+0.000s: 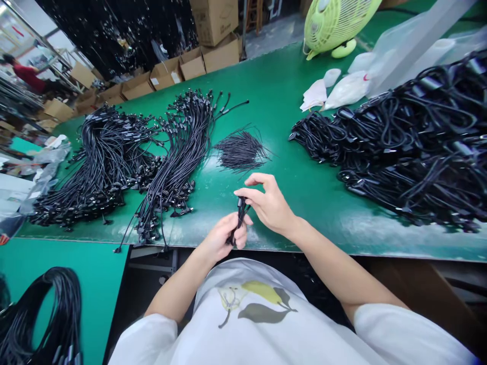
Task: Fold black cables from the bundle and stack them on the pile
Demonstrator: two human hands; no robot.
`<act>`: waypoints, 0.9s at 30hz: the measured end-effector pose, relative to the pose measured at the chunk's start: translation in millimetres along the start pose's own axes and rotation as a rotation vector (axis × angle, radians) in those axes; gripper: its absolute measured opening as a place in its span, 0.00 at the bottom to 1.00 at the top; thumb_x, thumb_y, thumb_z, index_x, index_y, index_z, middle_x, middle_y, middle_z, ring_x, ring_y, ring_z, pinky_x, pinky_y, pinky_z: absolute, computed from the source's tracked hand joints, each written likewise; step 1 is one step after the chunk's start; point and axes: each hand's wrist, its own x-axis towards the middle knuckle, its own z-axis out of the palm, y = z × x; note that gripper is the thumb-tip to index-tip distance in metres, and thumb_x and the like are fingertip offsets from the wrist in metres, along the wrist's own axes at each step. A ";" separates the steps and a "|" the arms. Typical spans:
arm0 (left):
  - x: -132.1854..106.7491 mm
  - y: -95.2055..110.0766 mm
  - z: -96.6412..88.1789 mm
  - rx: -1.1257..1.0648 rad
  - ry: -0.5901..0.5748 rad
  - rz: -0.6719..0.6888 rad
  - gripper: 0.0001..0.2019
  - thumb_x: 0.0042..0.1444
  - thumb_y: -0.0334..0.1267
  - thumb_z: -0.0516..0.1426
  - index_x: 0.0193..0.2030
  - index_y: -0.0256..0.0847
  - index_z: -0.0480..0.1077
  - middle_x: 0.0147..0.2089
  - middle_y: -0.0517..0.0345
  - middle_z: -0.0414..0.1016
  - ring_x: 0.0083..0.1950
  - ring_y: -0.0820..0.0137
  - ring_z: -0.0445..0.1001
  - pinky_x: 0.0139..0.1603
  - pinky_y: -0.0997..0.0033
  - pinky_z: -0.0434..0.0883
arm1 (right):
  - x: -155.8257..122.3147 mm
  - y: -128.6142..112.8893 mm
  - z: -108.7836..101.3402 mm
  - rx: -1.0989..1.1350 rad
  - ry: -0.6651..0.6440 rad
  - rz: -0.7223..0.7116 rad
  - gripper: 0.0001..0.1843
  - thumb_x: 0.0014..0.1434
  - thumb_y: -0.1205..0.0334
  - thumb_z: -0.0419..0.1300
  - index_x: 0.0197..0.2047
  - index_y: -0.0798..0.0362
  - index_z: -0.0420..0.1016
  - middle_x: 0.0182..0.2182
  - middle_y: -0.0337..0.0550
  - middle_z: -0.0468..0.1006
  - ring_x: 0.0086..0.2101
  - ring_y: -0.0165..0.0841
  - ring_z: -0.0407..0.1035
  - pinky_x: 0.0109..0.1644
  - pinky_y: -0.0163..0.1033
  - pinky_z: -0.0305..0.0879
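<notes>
My left hand [227,234] is closed around a small folded bundle of black cable [240,215], held upright just above the table's front edge. A dark connector end sticks up from the top of the bundle. My right hand [268,200] is at that upper end, thumb and forefinger curved with a gap between them. Whether its fingertips touch the cable I cannot tell. Just beyond my hands lies a pile of short thin black ties [242,150] on the green table [281,121].
Long loose black cables [182,147] and another heap of cables [110,152] lie to the left. Bundled cables [411,142] are heaped at right. A green fan [337,25], plastic bags [348,90] and cardboard boxes [190,63] stand farther back. Coiled cables [63,299] lie at lower left. A person [28,73] is far left.
</notes>
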 end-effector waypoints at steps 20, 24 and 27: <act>9.6 -24.1 -3.8 0.957 0.359 0.252 0.26 0.64 0.59 0.41 0.29 0.41 0.64 0.19 0.65 0.55 0.19 0.75 0.54 0.22 0.73 0.54 | -10.9 -10.7 32.4 0.900 0.367 0.603 0.05 0.64 0.61 0.49 0.38 0.50 0.64 0.34 0.37 0.66 0.33 0.27 0.67 0.42 0.36 0.66; 19.5 -30.7 -1.9 0.687 0.446 0.200 0.25 0.62 0.60 0.44 0.27 0.42 0.60 0.18 0.69 0.47 0.18 0.77 0.47 0.18 0.75 0.47 | -6.6 -3.2 37.3 1.004 0.395 0.628 0.08 0.63 0.53 0.52 0.42 0.47 0.62 0.40 0.38 0.66 0.33 0.26 0.66 0.40 0.36 0.68; 28.9 -27.1 -4.2 0.710 0.476 0.310 0.24 0.62 0.59 0.46 0.27 0.41 0.62 0.20 0.67 0.52 0.20 0.76 0.51 0.20 0.76 0.53 | -16.6 -1.6 43.4 0.958 0.287 0.747 0.22 0.58 0.47 0.59 0.52 0.44 0.60 0.50 0.42 0.66 0.38 0.28 0.69 0.40 0.36 0.70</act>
